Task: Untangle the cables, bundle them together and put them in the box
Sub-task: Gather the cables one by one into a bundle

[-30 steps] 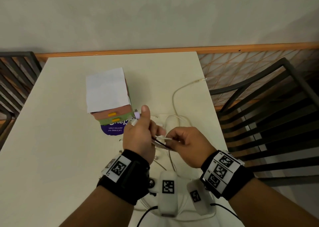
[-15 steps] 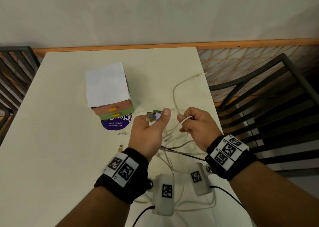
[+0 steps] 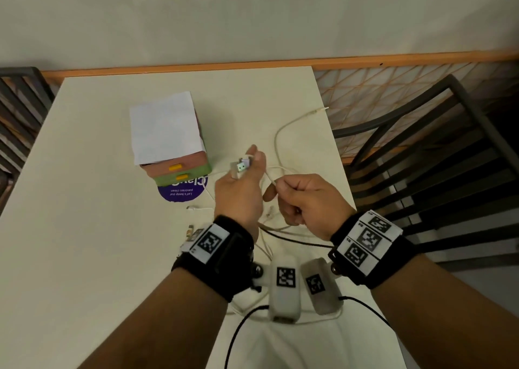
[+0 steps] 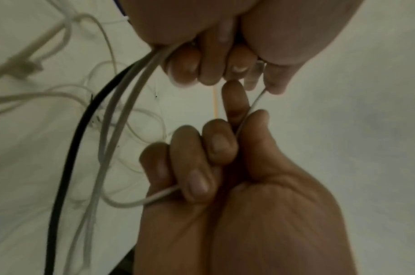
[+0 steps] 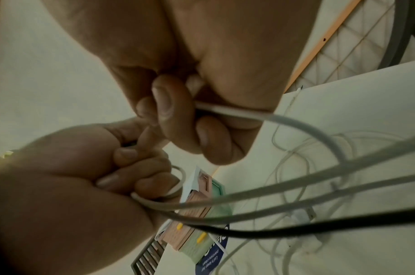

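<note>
Several cables [image 3: 276, 155] hang limp and light between my hands over the table [image 3: 84, 200]. Left hand [image 3: 238, 191] grips the plugs; right hand [image 3: 306, 200] pinches one strand (I'd hold near the plugs, they slip).

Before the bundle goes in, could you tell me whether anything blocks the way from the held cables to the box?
Nothing stands between the left hand, gripping the plug ends, and the box. But both drawers look closed, a white sheet covers the top, and loose cables trail on the table.
</note>
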